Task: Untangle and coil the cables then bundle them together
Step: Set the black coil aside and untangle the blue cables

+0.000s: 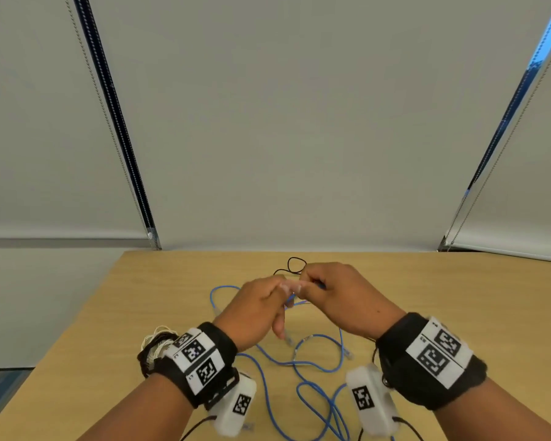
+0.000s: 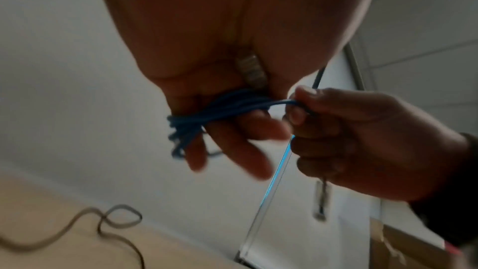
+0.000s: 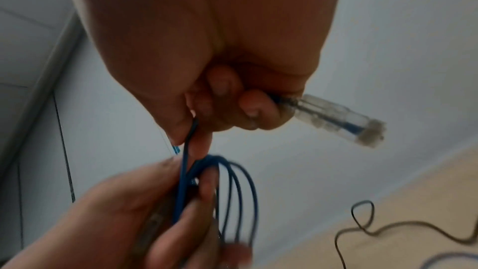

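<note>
Left hand (image 2: pixel 207 81) fingers wrapped in thin round blue cable loops (image 2: pixel 196 118); right hand (image 3: pixel 207 52) curled, pinching same cable near clear plastic plug (image 3: pixel 336 120), above wood-grain table (image 1: pixel 140 297).

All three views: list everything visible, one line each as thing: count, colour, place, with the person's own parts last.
blue cable coil: one, blue, several loops held between both hands above the table.
clear plug: one, transparent, sticking out of the right hand's fist.
loose blue cables: count unclear, blue, sprawled on the near table between the wrists.
black cable: one, black, looped on the table beyond the hands.
white bundle: one, white, on the table by the left wrist.
table: one, light wood.
window blinds: grey, behind the table.
wrist cameras: two, white, under black marker wristbands.
left hand: holds the coil.
right hand: grips the cable near the plug.
</note>
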### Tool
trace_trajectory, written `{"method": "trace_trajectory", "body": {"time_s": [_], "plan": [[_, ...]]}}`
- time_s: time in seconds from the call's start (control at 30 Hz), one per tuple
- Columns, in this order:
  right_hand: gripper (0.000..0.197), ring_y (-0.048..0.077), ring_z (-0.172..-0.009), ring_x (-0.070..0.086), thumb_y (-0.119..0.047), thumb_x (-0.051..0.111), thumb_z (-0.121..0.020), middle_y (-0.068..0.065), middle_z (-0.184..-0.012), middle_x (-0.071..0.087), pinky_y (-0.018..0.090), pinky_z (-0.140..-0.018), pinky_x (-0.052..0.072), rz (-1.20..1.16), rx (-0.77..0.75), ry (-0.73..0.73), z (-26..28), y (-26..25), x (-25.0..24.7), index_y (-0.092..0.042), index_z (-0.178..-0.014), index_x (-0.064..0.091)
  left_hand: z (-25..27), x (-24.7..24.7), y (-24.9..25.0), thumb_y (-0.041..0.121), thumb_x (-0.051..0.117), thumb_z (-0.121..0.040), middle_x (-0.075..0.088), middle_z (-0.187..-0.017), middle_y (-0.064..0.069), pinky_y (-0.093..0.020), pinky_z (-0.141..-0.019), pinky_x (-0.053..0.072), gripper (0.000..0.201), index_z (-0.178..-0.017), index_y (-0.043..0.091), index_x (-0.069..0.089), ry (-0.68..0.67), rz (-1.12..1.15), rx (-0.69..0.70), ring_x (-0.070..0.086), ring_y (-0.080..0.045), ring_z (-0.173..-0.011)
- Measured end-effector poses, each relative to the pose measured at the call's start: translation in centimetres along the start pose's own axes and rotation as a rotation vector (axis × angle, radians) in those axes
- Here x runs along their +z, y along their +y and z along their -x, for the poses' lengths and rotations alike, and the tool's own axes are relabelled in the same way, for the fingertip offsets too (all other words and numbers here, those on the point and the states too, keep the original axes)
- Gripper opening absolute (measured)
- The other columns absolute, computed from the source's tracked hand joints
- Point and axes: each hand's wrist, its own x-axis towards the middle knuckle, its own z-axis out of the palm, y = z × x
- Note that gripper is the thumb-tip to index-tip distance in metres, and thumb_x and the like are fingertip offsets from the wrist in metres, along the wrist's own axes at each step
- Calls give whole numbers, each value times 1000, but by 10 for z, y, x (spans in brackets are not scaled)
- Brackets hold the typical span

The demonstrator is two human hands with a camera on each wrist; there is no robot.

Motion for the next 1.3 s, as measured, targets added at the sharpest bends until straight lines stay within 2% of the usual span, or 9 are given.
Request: {"method": "trace_trajectory", "body": {"time_s": [0.1, 0.3, 0.4, 0.6, 0.8, 0.97, 1.1, 1.2, 1.3], "plan": [[27, 4, -66, 48, -31, 56, -102, -11, -70, 53, 19, -61, 35, 13, -44, 25, -2, -2, -7, -28, -75, 56, 5, 8, 1, 43, 43, -102, 40, -45, -1, -50, -74, 60, 43, -77, 17, 65, -144, 452, -119, 46, -20, -38], [26, 12, -66, 60, -32, 45, -107, -1, -73, 63, 39, -67, 54, -332, 17, 231, 1, -5, 19, -20, -85, 51, 2, 11, 4, 43, 61, -96, 38, -50, -1, -41, -67, 56, 38, -83, 7, 64, -174, 896, -87, 43, -17, -43], [28, 22, -61, 54, -36, 43, -107, 6, -72, 62, 46, -63, 52, -345, 53, 243, 0, -5, 26, -21, -84, 47, 0, 16, 2, 41, 64, -93, 40, -51, -1, -40, -66, 56, 35, -82, 8, 66, -93, 894, -85, 45, -17, -44], [30, 14, -56, 50, -32, 46, -107, 2, -66, 56, 33, -56, 46, -428, 91, 46, -3, 4, 14, -14, -83, 52, 7, 2, -5, 26, 56, -97, 51, -67, -4, -42, -81, 57, 24, -95, 6, 69, -180, 728, -83, 59, -19, -63], [34, 17, -49, 54, -36, 56, -103, 7, -61, 60, 28, -50, 47, -711, 129, -69, 1, 12, 8, -8, -83, 60, 12, 3, 1, 30, 56, -96, 55, -76, -7, -40, -73, 58, 23, -94, 9, 66, -214, 608, -79, 59, -19, -68], [15, 12, -46, 43, -28, 59, -101, 0, -61, 56, 25, -42, 38, -896, 279, -43, 5, 32, 20, -15, -95, 57, 14, 4, -2, 30, 62, -94, 58, -94, -3, -40, -69, 58, 39, -123, 4, 66, -87, 828, -14, 59, -15, -87], [8, 14, -50, 42, -21, 58, -100, -1, -63, 56, 29, -45, 41, -786, 376, -102, 14, 45, 32, -16, -93, 55, 10, 9, -6, 33, 66, -93, 66, -92, -5, -34, -71, 56, 27, -89, 8, 72, 35, 792, -48, 60, -14, -82], [12, 11, -69, 58, -20, 60, -98, -6, -76, 66, 27, -65, 49, -516, 325, 101, 14, 41, 33, -15, -88, 57, 6, 13, -13, 20, 59, -99, 76, -99, -4, -28, -73, 56, 25, -83, 13, 76, 239, 685, -124, 61, -14, -84], [15, 0, -69, 58, -28, 63, -96, -15, -77, 68, 14, -64, 45, -354, 212, 351, 13, 32, 27, -24, -81, 63, 3, 14, -22, 13, 58, -100, 78, -99, -7, -35, -81, 59, 28, -84, 17, 81, 357, 546, -180, 64, -17, -89]]}}
